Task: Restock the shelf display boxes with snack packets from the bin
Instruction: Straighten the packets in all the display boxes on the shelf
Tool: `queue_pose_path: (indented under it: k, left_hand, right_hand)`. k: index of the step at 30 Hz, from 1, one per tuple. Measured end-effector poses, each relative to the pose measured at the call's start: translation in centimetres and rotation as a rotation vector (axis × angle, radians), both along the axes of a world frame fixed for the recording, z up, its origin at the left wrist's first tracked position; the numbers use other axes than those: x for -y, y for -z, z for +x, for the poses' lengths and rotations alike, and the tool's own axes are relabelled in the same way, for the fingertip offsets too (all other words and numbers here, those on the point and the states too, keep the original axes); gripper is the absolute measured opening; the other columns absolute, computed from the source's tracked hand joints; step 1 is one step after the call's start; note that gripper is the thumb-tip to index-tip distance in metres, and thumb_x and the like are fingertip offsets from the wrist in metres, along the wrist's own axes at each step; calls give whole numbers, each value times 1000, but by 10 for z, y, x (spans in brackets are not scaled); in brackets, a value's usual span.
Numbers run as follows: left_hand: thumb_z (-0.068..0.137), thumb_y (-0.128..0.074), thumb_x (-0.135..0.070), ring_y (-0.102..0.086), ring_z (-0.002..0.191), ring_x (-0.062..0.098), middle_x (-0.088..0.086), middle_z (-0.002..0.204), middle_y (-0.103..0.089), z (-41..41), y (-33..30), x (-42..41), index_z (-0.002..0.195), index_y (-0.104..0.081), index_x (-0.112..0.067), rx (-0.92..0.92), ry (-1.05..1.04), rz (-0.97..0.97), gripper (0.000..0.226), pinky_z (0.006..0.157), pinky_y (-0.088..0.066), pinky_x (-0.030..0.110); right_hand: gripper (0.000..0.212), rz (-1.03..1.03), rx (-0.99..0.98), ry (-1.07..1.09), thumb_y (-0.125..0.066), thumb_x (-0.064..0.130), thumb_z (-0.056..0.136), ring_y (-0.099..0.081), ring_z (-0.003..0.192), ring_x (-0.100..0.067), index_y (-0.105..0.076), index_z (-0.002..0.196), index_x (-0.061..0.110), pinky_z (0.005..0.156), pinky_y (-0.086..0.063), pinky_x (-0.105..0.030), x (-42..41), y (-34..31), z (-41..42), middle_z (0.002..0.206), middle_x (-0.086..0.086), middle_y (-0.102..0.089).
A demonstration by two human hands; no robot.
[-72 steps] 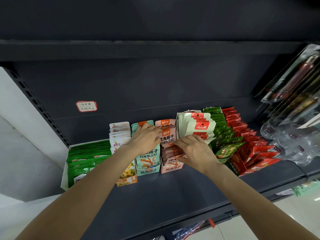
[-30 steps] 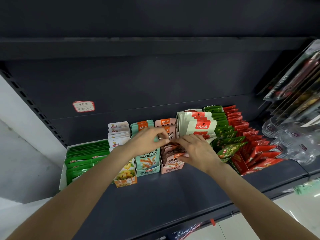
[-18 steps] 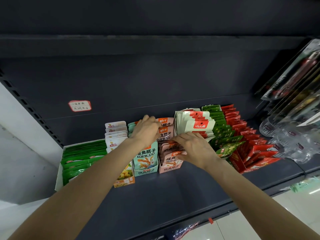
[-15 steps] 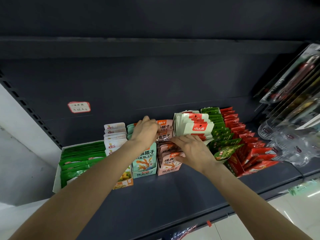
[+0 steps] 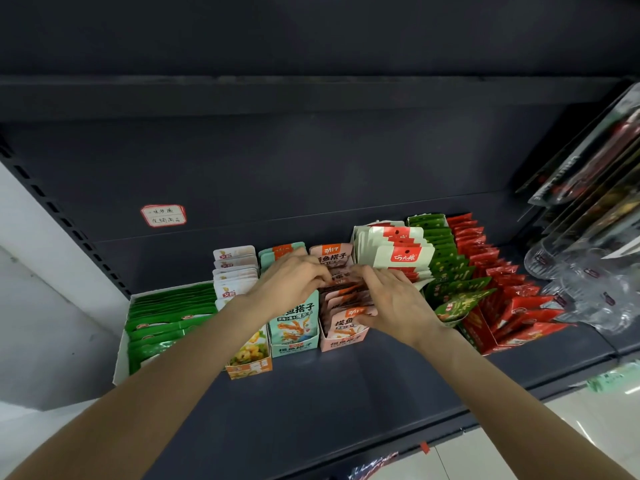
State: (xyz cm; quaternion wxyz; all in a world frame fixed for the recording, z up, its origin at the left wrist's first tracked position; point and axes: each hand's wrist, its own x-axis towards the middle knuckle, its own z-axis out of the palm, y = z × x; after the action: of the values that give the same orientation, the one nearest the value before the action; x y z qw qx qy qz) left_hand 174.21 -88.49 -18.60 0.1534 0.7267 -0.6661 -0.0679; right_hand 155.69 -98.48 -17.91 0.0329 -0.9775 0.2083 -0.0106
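From the head camera, a dark shelf holds a row of snack boxes. Both hands are at the pink box in the middle of the row. The left hand reaches over the teal box, and its bent fingers pinch the tops of the pink packets in the pink box. The right hand lies on the right side of the same packets; its fingers are bent over them and its thumb presses the front packet low down. The packets stand upright, packed close, inside the pink box.

To the left are a box of white packets and a white box of green packets. To the right stand white and red packets, then green ones, then red ones. A small paper label is stuck on the back wall. Clear bags lie at the far right.
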Motion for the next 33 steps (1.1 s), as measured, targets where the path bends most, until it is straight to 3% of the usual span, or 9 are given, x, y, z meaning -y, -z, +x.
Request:
queue_pose_path:
  k: [5, 9, 12, 18, 22, 24, 28, 31, 33]
  left_hand:
    - [91, -57, -32, -42, 93, 9, -5, 109, -64, 7, -3, 1, 114, -65, -25, -79, -57, 12, 25, 81, -38, 27]
    - [96, -49, -25, -42, 112, 15, -2, 129, -54, 14, -11, 6, 135, -49, -21, -92, -194, -86, 39, 97, -38, 34]
    - [97, -47, -23, -42, 115, 18, 0, 131, -54, 15, -11, 15, 140, -43, -21, -2, -216, 2, 43, 95, -37, 32]
    - [95, -52, -27, -45, 97, 15, -1, 104, -62, 5, -12, 18, 115, -65, -19, 10, -133, -62, 24, 82, -35, 26]
    - [91, -58, -20, -47, 104, 17, 0, 111, -56, 9, -9, 8, 115, -55, -18, 6, -273, -142, 24, 85, -41, 30]
    - [91, -58, -18, -47, 103, 16, 0, 111, -57, 10, -10, 5, 114, -56, -17, -26, -234, -201, 23, 85, -43, 30]
    - [95, -51, -34, -44, 105, 15, -5, 121, -58, 11, -11, 7, 131, -53, -25, 52, -108, -37, 37, 88, -34, 27]
    - [93, -49, -44, -44, 99, 14, -6, 111, -63, 10, -13, 12, 129, -54, -29, 59, -128, 12, 40, 86, -35, 29]
    - [95, -48, -40, -47, 99, 16, -4, 109, -64, 8, -13, 15, 125, -58, -28, 75, -136, 3, 34, 87, -36, 30]
  right_hand:
    - [77, -21, -162, -52, -62, 45, 85, -31, 135, -16, -22, 148, 24, 112, -19, -29, 6, -8, 9, 151, 6, -29]
    - [83, -26, -203, -38, -59, 46, 86, -27, 137, -15, -11, 151, 24, 112, -18, -30, 7, -9, 14, 156, 7, -18]
    - [78, -20, -186, -26, -60, 45, 86, -30, 135, -15, -18, 149, 24, 111, -20, -30, 6, -9, 15, 153, 6, -26]
    - [66, -2, -106, -23, -65, 43, 82, -42, 124, -16, -36, 139, 25, 102, -28, -30, 5, -6, 12, 138, 5, -39]
    - [72, 2, -62, -20, -65, 42, 83, -39, 129, -15, -29, 145, 26, 107, -25, -28, 4, -2, 9, 145, 6, -34]
    - [77, -1, -60, -17, -65, 42, 84, -37, 132, -16, -23, 147, 26, 108, -24, -29, 3, -2, 10, 149, 5, -27]
    - [82, -20, -52, -20, -64, 41, 84, -32, 137, -18, -17, 150, 25, 108, -27, -34, 2, -1, 8, 155, 2, -16]
    - [80, -30, -51, -21, -63, 40, 86, -34, 136, -18, -17, 150, 25, 108, -27, -33, 1, 0, 7, 156, 3, -16]
    - [79, -29, -52, -20, -63, 40, 86, -36, 134, -17, -19, 150, 25, 107, -28, -32, 0, 0, 7, 155, 4, -16]
